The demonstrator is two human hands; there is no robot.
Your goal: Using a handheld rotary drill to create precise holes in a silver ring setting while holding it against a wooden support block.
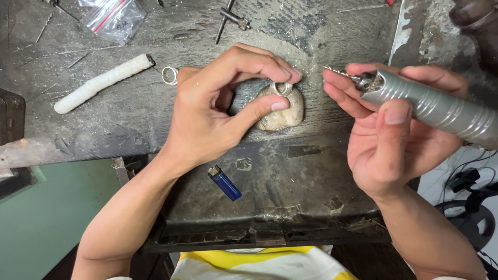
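While one ring [281, 88] is pinched, another ring [169, 75] lies aside.

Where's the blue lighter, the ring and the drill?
lighter [224, 183], head view, middle of its blue body
ring [281, 88], head view, its silver band
drill [436, 107], head view, its grey handle

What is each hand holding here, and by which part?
The left hand pinches a small silver ring by its band, against a worn wooden peg. The right hand grips a grey rotary handpiece near its chuck.
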